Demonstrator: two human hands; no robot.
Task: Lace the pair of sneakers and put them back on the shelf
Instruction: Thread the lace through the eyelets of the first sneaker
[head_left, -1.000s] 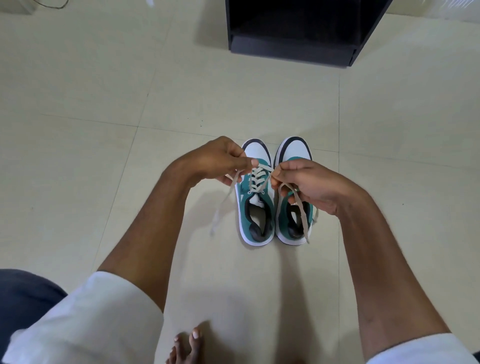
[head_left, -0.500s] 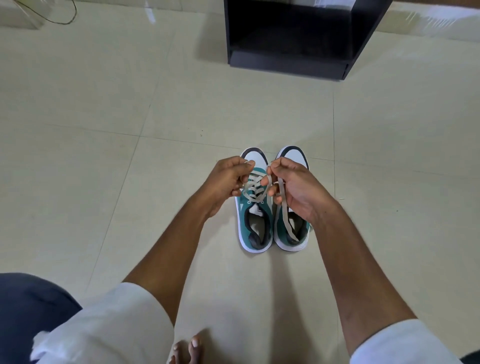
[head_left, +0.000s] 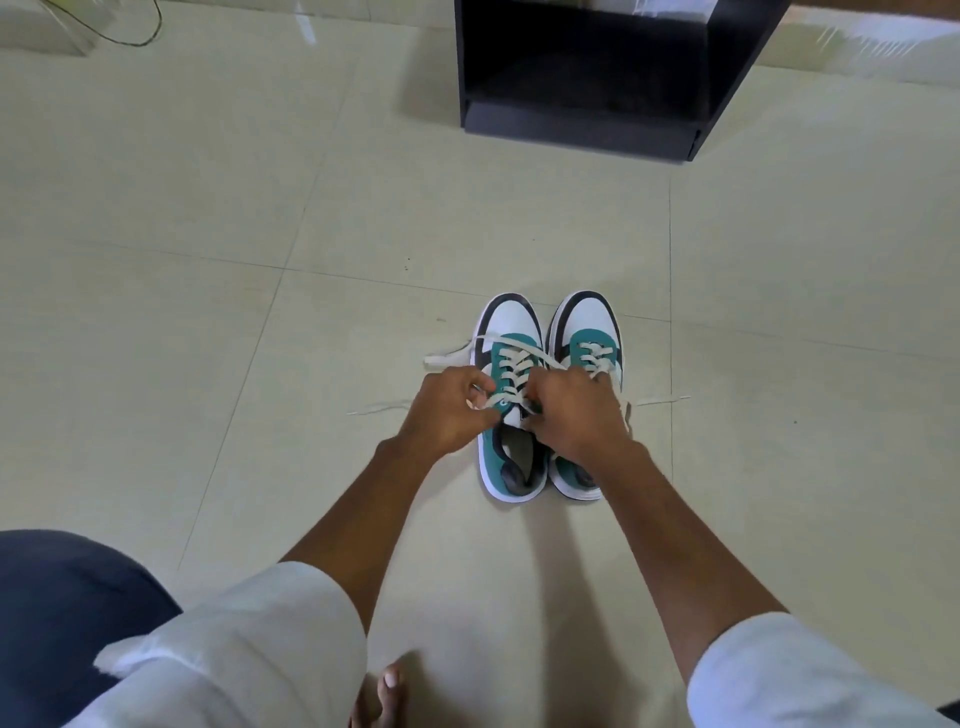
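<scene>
— Nearest us, what have we got?

— A bare toe (head_left: 388, 686) at the bottom edge, our white sleeves, and both forearms reaching forward over the floor (head_left: 208, 312).

— And our hands?

— The left hand (head_left: 447, 410) and right hand (head_left: 576, 410) meet over the left sneaker (head_left: 511, 374), at the top of its lacing. Both have fingers curled in, pinching that shoe's lace (head_left: 511, 364) near the tongue. How tight the pinch is, we cannot tell.

— Where do the shoes lie?

— Side by side on the floor, touching, heels toward us, toes pointing away. The right sneaker (head_left: 589, 332) sits partly under our right wrist, its crossings in place. Loose lace ends trail out to either side.

— So which way does the coming move run?

— Straight ahead, we judge. The shoes' long axis points at the black shelf (head_left: 582, 124), which stands well apart beyond the toes and slightly right. Each hand sits by its own shoe, so once the lace is finished we can lift one apiece and carry forward.
</scene>
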